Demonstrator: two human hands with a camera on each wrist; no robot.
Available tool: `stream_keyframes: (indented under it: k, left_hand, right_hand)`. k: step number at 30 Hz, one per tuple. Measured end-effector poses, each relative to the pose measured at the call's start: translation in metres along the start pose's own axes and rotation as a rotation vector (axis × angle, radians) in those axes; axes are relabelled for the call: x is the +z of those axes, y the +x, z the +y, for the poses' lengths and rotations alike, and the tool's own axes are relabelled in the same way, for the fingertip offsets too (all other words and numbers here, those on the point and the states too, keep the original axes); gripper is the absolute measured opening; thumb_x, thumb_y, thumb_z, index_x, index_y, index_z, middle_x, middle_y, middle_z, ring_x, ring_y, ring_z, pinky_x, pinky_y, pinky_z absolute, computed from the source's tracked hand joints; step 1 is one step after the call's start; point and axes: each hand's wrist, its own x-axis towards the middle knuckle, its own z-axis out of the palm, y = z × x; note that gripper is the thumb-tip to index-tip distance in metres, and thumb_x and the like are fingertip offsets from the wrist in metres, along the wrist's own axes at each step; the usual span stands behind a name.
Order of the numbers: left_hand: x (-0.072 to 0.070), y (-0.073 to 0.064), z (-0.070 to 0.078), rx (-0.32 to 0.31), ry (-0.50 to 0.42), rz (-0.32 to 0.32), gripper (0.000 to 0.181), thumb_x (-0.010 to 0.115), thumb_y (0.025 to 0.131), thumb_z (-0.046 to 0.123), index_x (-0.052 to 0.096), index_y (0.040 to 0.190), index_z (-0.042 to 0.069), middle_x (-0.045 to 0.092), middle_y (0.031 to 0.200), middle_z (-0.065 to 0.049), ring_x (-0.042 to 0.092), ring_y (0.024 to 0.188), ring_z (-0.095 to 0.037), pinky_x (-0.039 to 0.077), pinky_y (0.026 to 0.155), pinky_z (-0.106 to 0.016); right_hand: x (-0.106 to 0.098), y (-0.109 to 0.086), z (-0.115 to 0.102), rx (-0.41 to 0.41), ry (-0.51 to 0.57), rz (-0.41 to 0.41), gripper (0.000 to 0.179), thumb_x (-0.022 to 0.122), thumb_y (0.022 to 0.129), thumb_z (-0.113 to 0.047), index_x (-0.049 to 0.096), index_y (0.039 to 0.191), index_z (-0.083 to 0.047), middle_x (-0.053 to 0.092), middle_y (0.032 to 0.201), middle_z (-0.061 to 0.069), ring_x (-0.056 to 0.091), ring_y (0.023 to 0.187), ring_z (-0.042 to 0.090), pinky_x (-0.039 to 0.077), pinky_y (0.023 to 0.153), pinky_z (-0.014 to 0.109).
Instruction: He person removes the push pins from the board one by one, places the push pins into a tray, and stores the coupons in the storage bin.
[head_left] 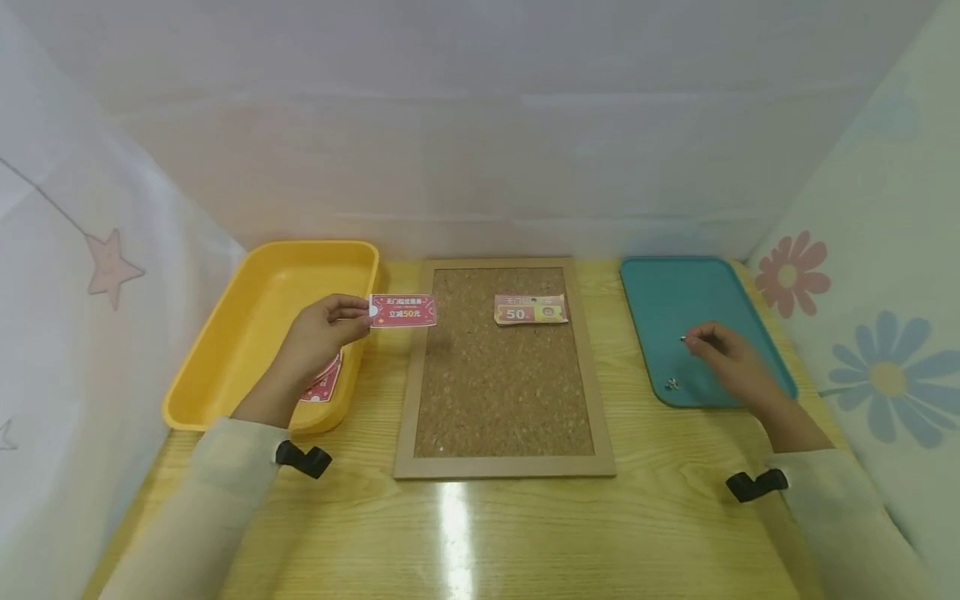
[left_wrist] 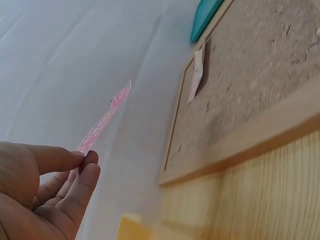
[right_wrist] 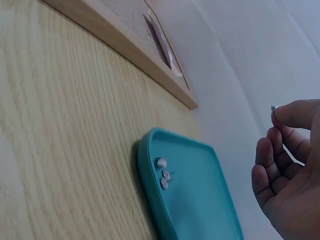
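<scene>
My left hand [head_left: 318,337] pinches a red paper coupon [head_left: 405,311] by its left end, between the yellow tray and the corkboard; the left wrist view shows the coupon [left_wrist: 105,120] nearly edge-on between thumb and fingers. Over the teal tray [head_left: 652,287], my right hand [head_left: 727,358] pinches a small silver thumbtack [right_wrist: 273,108] between thumb and forefinger. Several more thumbtacks [head_left: 672,384] lie in that tray's near left corner. On the corkboard [head_left: 502,392], a pink and yellow coupon [head_left: 531,310] is fixed near the top, a tack at its upper edge.
A yellow tray [head_left: 262,292] stands at the left, with more red coupons [head_left: 324,385] in it, partly behind my left wrist. The corkboard's wooden frame [head_left: 506,467] lies flat on the wooden table [head_left: 360,533]. White cloth [head_left: 480,167] hangs behind and at both sides.
</scene>
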Motion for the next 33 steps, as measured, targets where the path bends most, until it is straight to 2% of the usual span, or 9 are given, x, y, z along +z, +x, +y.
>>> stream_keyframes:
  k: [4, 8, 11, 15, 20, 27, 33]
  left_hand:
    - [-0.023, -0.005, -0.008, -0.020, 0.047, 0.041, 0.047, 0.062, 0.096, 0.036, 0.050, 0.134, 0.009, 0.058, 0.125, -0.010, 0.063, 0.107, -0.023, 0.051, 0.091, -0.034]
    - [-0.046, -0.009, -0.018, -0.023, 0.071, 0.068, 0.051, 0.060, 0.097, 0.039, 0.048, 0.136, 0.008, 0.057, 0.127, -0.011, 0.064, 0.099, -0.010, 0.052, 0.084, -0.022]
    - [-0.060, -0.012, -0.028, -0.022, 0.030, 0.077, 0.054, 0.059, 0.097, 0.037, 0.045, 0.138, 0.005, 0.054, 0.127, -0.013, 0.063, 0.096, -0.002, 0.051, 0.083, -0.018]
    - [-0.074, -0.019, -0.043, -0.016, -0.033, 0.097, 0.056, 0.057, 0.099, 0.031, 0.040, 0.139, -0.004, 0.055, 0.120, -0.010, 0.063, 0.094, 0.001, 0.052, 0.083, -0.018]
    - [-0.087, -0.028, -0.065, -0.045, -0.091, 0.138, 0.052, 0.056, 0.099, 0.021, 0.038, 0.137, -0.009, 0.056, 0.112, -0.002, 0.063, 0.091, 0.001, 0.052, 0.082, -0.019]
    - [-0.094, -0.034, -0.082, -0.119, -0.081, 0.132, 0.054, 0.053, 0.101, 0.022, 0.033, 0.141, -0.009, 0.053, 0.116, -0.005, 0.062, 0.091, 0.004, 0.051, 0.085, -0.020]
    - [-0.096, -0.037, -0.093, -0.168, -0.070, 0.128, 0.054, 0.052, 0.102, 0.021, 0.033, 0.142, -0.010, 0.054, 0.115, -0.005, 0.061, 0.090, 0.006, 0.051, 0.085, -0.020]
  right_hand:
    - [-0.007, -0.003, 0.005, 0.043, -0.018, 0.014, 0.037, 0.048, 0.103, -0.032, 0.052, 0.122, -0.001, 0.056, 0.111, -0.004, 0.052, 0.100, 0.004, 0.044, 0.082, 0.023]
    - [-0.011, -0.004, 0.010, 0.078, -0.051, 0.030, 0.040, 0.049, 0.102, -0.036, 0.054, 0.122, -0.002, 0.056, 0.117, 0.007, 0.051, 0.100, 0.004, 0.044, 0.082, 0.024]
    - [-0.013, -0.006, 0.015, 0.087, -0.066, 0.036, 0.041, 0.049, 0.102, -0.037, 0.054, 0.121, -0.001, 0.056, 0.120, 0.014, 0.051, 0.100, 0.002, 0.043, 0.080, 0.019]
    - [-0.015, -0.010, 0.022, 0.083, -0.076, 0.030, 0.041, 0.047, 0.103, -0.036, 0.054, 0.120, 0.001, 0.055, 0.121, 0.013, 0.050, 0.100, 0.000, 0.042, 0.078, 0.015]
    - [-0.015, -0.014, 0.031, 0.094, -0.079, 0.005, 0.043, 0.046, 0.103, -0.037, 0.053, 0.121, 0.002, 0.054, 0.123, 0.012, 0.049, 0.101, 0.000, 0.044, 0.080, 0.020]
    - [-0.014, -0.012, 0.038, 0.093, -0.172, 0.020, 0.040, 0.047, 0.103, -0.038, 0.057, 0.118, -0.003, 0.058, 0.121, 0.015, 0.048, 0.097, -0.003, 0.043, 0.075, 0.017]
    - [-0.009, -0.012, 0.038, 0.105, -0.255, -0.003, 0.037, 0.048, 0.102, -0.038, 0.060, 0.115, -0.005, 0.061, 0.114, 0.015, 0.053, 0.094, 0.012, 0.046, 0.072, 0.028]
